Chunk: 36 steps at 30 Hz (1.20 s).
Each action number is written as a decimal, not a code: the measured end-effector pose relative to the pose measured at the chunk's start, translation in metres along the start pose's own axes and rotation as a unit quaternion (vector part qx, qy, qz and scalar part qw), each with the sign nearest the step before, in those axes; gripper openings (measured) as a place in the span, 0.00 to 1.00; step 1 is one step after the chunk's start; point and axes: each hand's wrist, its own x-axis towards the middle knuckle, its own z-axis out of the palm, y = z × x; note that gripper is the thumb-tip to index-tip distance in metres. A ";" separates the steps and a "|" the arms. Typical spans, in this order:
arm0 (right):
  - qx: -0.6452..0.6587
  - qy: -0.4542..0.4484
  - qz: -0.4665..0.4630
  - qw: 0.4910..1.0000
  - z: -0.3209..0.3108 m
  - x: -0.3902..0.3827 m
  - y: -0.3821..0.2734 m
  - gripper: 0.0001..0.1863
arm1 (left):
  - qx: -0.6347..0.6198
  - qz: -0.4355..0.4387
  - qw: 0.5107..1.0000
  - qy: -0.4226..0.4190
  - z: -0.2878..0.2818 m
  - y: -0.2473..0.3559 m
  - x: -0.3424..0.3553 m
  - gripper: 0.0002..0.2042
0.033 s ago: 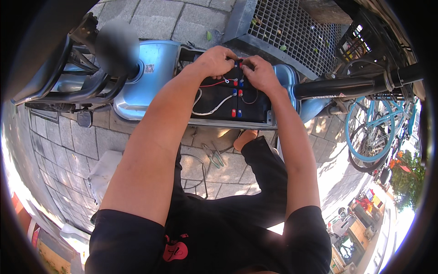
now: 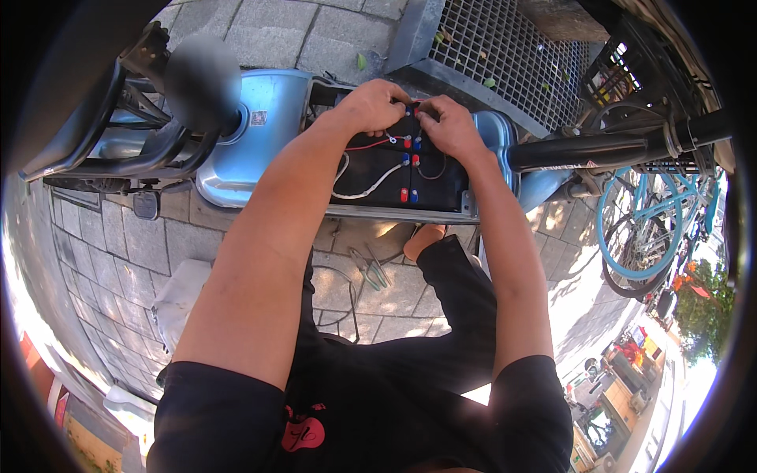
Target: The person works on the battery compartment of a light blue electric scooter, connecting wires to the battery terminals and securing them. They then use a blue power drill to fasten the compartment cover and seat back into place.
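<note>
Both hands reach into the open battery compartment of a light-blue electric scooter [image 2: 277, 94]. Black batteries [image 2: 371, 169] sit inside, with red and blue terminals paired along their middle. My left hand [image 2: 374, 107] is closed, its fingertips pinched by the far blue terminal; what they hold is too small to name. Just right of it, my right hand [image 2: 449, 126] has thumb and fingers bent together at the far red terminal, their contents hidden. Under my left hand a red wire [image 2: 368, 146] runs to a terminal, near a loose ring lug [image 2: 391, 139]. A white wire [image 2: 371, 188] curves to a nearer blue terminal.
Pliers [image 2: 372, 272] lie on the paving between my legs, beside a dark cable [image 2: 352, 303]. A metal grate [image 2: 505, 67] lies beyond the scooter. At left is a round black mirror [image 2: 201, 83], at right a black tube [image 2: 587, 150] and a blue bicycle [image 2: 603, 229].
</note>
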 end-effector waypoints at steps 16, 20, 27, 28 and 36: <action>-0.097 -0.027 0.106 0.989 0.011 0.004 -0.019 0.17 | -0.032 -0.015 0.999 0.001 -0.001 0.000 0.004 0.22; -0.030 0.012 0.120 0.992 0.010 -0.003 -0.024 0.17 | 0.019 0.002 1.000 -0.013 0.001 0.006 0.004 0.23; 0.006 0.075 0.073 0.994 0.015 -0.010 -0.026 0.14 | 0.016 0.009 1.000 -0.020 -0.003 0.004 -0.001 0.24; 0.003 0.084 0.061 0.995 0.016 -0.011 -0.024 0.14 | 0.016 0.007 1.000 -0.023 -0.004 0.006 -0.002 0.23; -0.037 0.106 0.015 0.994 0.025 -0.013 -0.016 0.12 | 0.059 0.001 0.998 -0.037 -0.001 0.012 -0.002 0.23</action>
